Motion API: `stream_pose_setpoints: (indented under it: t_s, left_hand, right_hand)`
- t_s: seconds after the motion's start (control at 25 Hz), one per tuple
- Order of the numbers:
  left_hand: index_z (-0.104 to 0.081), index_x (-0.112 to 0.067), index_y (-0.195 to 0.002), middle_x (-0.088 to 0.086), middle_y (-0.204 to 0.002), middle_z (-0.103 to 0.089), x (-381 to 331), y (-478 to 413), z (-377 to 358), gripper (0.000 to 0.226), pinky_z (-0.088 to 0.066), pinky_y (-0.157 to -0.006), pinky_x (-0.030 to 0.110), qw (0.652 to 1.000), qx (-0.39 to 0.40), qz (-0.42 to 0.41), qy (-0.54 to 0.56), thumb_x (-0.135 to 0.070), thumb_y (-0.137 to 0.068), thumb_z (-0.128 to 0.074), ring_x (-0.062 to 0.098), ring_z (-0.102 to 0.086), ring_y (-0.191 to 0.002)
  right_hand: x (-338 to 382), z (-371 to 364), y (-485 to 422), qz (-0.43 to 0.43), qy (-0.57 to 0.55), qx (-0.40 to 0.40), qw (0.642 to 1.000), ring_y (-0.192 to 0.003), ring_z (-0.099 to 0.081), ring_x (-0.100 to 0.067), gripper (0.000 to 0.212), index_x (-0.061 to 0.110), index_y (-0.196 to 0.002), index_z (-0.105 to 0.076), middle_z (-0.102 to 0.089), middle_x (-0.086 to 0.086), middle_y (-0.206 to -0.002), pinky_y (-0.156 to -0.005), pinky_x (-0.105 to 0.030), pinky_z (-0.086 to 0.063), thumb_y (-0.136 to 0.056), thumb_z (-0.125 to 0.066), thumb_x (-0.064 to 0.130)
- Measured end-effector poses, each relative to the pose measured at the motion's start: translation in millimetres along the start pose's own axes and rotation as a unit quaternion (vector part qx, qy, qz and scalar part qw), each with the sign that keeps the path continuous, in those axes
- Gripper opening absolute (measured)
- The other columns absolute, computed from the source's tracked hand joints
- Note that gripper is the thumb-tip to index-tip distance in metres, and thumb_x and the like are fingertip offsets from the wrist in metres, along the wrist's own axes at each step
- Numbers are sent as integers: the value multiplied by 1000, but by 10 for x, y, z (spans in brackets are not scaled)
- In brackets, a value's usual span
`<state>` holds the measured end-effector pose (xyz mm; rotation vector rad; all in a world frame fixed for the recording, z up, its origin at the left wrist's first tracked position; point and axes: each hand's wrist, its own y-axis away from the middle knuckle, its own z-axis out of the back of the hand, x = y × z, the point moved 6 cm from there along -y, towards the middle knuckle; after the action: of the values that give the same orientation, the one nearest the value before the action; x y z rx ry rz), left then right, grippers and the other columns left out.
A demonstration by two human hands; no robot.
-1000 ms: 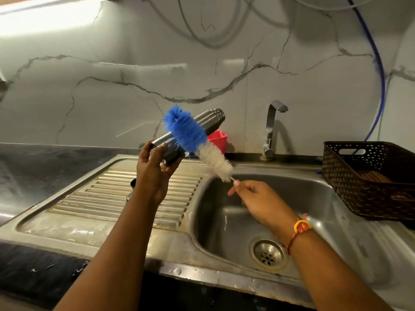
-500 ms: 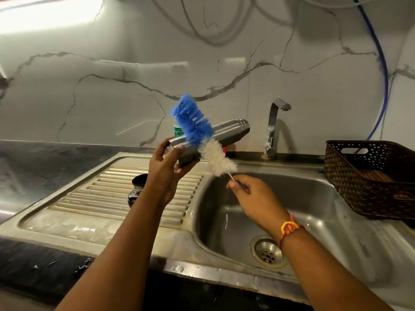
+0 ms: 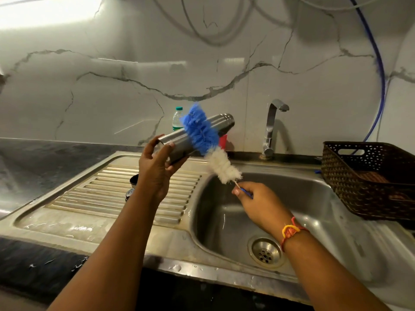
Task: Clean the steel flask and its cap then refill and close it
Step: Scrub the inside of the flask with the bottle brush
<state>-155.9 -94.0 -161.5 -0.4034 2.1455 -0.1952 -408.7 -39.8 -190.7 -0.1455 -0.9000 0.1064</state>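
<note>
1. We hold the cylindrical stainless-steel flask (image 3: 176, 143) in the air above the ribbed steel drainboard (image 3: 89, 194), just left of the sink basin (image 3: 303, 198). It is tilted close to level, with its ridged narrower end pointing up and right towards the marbled wall.
2. Our left hand (image 3: 155, 169) grips the flask's lower end, with fingers and thumb curled round the body.
3. Our right hand (image 3: 258, 205) is over the basin and pinches the thin handle of a long bottle brush (image 3: 212, 153), fingers closed on it.
4. The brush slants up and left. Its blue bristles lie across the outside of the flask's middle, and its white bristles hang below the flask.
5. A dark round cup-like piece (image 3: 134, 179) sits on the drainboard, half hidden behind our left wrist; we cannot tell whether it is the cap.
6. Behind the flask stand a small clear plastic bottle with a green top (image 3: 177, 118) and a red container (image 3: 223, 140).
7. A chrome tap (image 3: 272, 129) rises at the back of the sink, and a brown perforated plastic basket (image 3: 359, 176) sits to the right.
</note>
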Motion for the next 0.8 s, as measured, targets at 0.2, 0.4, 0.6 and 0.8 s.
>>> stream_pose_setpoints:
  t_s: [0.2, 0.4, 0.6, 0.8]
  left_hand:
    - [-56, -16, -136, 15, -139, -49, 37, 68, -113, 57, -56, -95, 56, 997, 34, 4, -67, -10, -82, -74, 44, -61, -121]
    - [-55, -18, -137, 13, -138, -44, -79, 8, 76, 45, -56, -97, 56, 999, -15, -25, -35, -9, -94, -66, 46, -57, -124]
    - [-56, -20, -134, 14, -139, -44, -82, -23, 88, 42, -56, -96, 55, 999, -14, -25, -42, -10, -95, -66, 45, -56, -125]
    - [-58, -20, -134, 19, -144, -45, -16, 32, -41, 48, -56, -96, 55, 997, 44, -1, -65, -15, -87, -71, 45, -56, -126]
  right_hand:
    - [81, 4, -20, 9, -13, -3, 1000, -91, -60, -14, 22, 27, -115, -66, -67, 2, -101, -77, -29, -46, -101, -51, 32]
    - [59, 134, 63, 25, -6, -24, 999, -99, -60, -15, 26, 31, -122, -64, -67, 4, -108, -83, -27, -48, -101, -50, 36]
    - [94, 211, 68, 39, -4, -55, 998, -91, -56, -10, 28, 28, -125, -63, -65, 4, -105, -74, -22, -43, -101, -50, 36]
    - [59, 115, -28, 9, -16, -32, 999, -95, -55, -12, 30, 25, -128, -62, -66, 0, -114, -81, -26, -41, -102, -49, 32]
